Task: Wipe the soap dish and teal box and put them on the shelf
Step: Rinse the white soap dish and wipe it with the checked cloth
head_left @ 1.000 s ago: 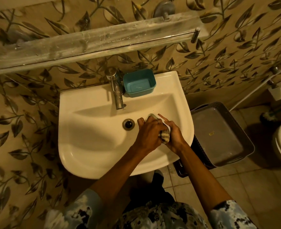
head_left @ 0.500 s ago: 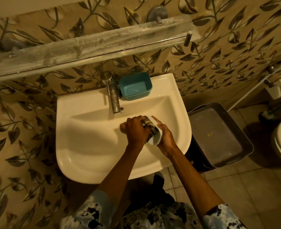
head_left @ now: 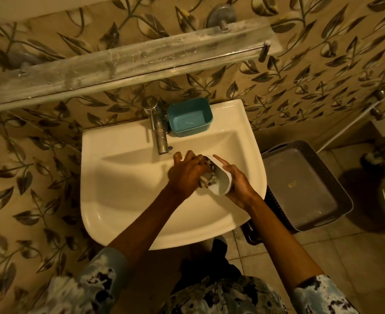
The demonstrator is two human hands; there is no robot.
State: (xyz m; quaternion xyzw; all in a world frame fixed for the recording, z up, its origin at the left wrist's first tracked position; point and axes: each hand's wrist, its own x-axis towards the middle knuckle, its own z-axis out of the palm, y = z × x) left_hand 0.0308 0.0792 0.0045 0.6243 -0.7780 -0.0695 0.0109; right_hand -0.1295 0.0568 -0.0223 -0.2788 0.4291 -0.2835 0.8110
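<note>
Holding the white soap dish (head_left: pixel 222 181) tilted over the sink (head_left: pixel 119 218) bowl, the right hand (head_left: pixel 236 184) wraps its fingers round the underside, probably so the hollow faces the left hand (head_left: pixel 187 171). That hand's curled fingers press a bunched patterned cloth (head_left: pixel 206 180) into the dish. The teal box (head_left: pixel 190 116) sits on the sink's back ledge beside the tap (head_left: pixel 158 130), and the shelf (head_left: pixel 130 62) above the sink holds neither item.

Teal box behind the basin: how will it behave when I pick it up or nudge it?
Probably light: the teal box looks empty and thin-walled. Likely to slide rather than tip, being low and wide on the glossy sink rim.
</note>
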